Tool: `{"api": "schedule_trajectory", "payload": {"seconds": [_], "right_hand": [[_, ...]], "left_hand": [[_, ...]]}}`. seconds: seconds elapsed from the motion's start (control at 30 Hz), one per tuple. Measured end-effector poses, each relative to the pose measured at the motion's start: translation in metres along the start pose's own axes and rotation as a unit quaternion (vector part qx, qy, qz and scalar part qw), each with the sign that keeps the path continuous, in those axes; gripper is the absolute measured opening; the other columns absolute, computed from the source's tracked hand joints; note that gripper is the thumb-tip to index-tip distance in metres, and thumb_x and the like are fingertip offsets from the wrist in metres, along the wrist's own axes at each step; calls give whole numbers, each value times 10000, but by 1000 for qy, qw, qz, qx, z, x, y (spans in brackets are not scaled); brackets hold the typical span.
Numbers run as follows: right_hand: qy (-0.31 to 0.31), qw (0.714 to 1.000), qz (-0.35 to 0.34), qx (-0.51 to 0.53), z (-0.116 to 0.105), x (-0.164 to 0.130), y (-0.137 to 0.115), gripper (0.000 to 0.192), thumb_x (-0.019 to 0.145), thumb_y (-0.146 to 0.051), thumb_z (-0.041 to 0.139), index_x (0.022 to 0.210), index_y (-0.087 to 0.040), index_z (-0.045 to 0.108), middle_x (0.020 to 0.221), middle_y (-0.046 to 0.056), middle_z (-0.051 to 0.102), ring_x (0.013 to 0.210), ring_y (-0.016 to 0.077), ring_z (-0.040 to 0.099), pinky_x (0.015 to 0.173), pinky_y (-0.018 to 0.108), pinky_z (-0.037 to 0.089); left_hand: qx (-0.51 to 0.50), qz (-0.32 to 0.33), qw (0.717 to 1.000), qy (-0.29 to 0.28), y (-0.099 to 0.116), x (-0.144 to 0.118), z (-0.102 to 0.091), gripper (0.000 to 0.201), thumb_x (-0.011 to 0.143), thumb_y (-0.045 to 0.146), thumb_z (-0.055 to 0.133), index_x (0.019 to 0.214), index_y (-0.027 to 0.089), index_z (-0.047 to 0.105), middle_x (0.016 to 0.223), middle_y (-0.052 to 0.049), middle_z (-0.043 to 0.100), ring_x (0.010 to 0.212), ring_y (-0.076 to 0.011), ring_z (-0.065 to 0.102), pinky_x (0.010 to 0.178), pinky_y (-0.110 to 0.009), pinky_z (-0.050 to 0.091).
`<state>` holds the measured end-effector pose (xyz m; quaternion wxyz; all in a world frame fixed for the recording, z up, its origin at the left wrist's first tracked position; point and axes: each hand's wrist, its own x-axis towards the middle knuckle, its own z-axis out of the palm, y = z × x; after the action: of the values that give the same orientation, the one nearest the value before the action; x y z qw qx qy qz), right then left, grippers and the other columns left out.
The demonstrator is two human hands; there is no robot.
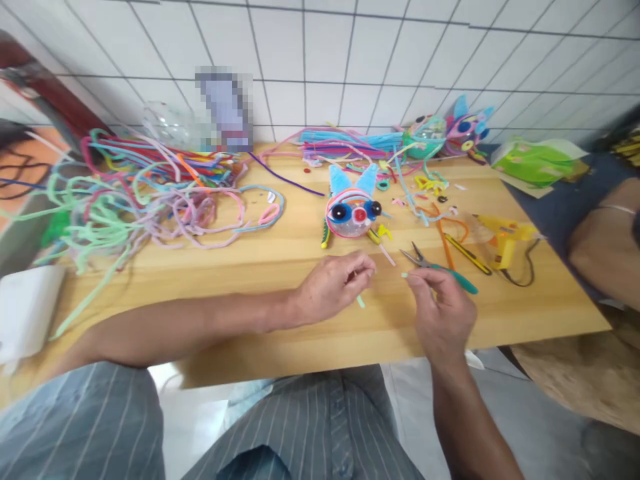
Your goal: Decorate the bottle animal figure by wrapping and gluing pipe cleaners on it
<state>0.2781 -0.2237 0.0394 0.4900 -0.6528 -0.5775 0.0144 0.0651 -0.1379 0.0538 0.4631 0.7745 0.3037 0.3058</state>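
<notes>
My left hand (334, 287) is closed over the table's front half, with a short pale green pipe cleaner (361, 302) poking out below its fingers. A small pale green pipe cleaner piece (405, 275) is pinched between the thumb and finger of my right hand (444, 310). Just beyond my hands stands a clear ball figure (353, 225) with blue ears, black-and-blue eyes and a red nose. Partly behind my right hand lie green-handled pliers (465, 281), jaws pointing left. A pink pipe cleaner piece (387, 255) lies between the figure and my hands.
Tangled pipe cleaners (105, 220) cover the left side, near a white box (27, 313). A yellow glue gun (507, 240) and yellow utility knife (469, 255) lie right. More figures (465, 133) stand by the tiled wall. Another person's arm (605, 240) is at the right edge.
</notes>
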Motion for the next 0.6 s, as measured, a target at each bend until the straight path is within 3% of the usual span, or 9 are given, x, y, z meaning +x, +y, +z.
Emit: {"api": "schedule_trajectory", "payload": {"seconds": [0.2,0.27,0.33,0.4,0.47,0.53,0.6], "right_hand": [[23,997,-18,76,11,-1,17,131,969,-381,812,914,-262,812,889,25,794,862,231,743,852,409,587],[18,996,-10,90,13,-3,21,127,962,-379,821,917,-260,816,891,25,789,861,232,742,849,417,589],[9,995,-7,99,14,-5,22,120,964,-369,816,914,-260,819,889,26,787,860,232,744,848,420,595],[-2,995,-15,100,12,-6,20,101,974,-349,804,922,-264,824,895,25,790,863,227,745,841,408,597],[-18,995,-33,93,9,-8,14,94,996,-333,776,951,-274,833,909,21,792,870,218,748,837,389,597],[-42,994,-53,88,7,-9,6,114,1024,-316,737,987,-282,840,928,19,795,876,207,754,822,363,600],[-65,992,-71,87,6,-10,-2,131,1037,-292,712,1016,-289,842,943,18,801,874,198,761,802,343,606]], "left_hand": [[106,-101,985,90,-43,-5,-72,123,993,224,582,1111,193,599,854,-7,775,727,-133,673,707,-245,493],[163,-140,968,129,-57,-1,-93,102,988,275,650,1022,195,595,919,-43,771,809,-164,697,747,-273,513],[239,-136,947,163,-62,3,-106,182,940,306,747,997,196,614,1046,-85,766,954,-211,702,845,-321,536],[280,-100,937,182,-55,3,-106,206,915,316,783,989,193,635,1104,-104,746,1015,-233,682,903,-352,536],[252,-59,953,156,-38,-3,-93,163,965,335,722,981,191,647,1035,-77,729,907,-197,661,847,-326,528],[152,-40,986,50,-17,-11,-70,210,1045,395,620,1002,192,658,918,-30,712,770,-151,629,739,-276,502],[66,-30,996,-48,1,-18,-45,248,1052,433,633,1099,192,671,922,-14,731,754,-131,627,727,-253,502]]}}
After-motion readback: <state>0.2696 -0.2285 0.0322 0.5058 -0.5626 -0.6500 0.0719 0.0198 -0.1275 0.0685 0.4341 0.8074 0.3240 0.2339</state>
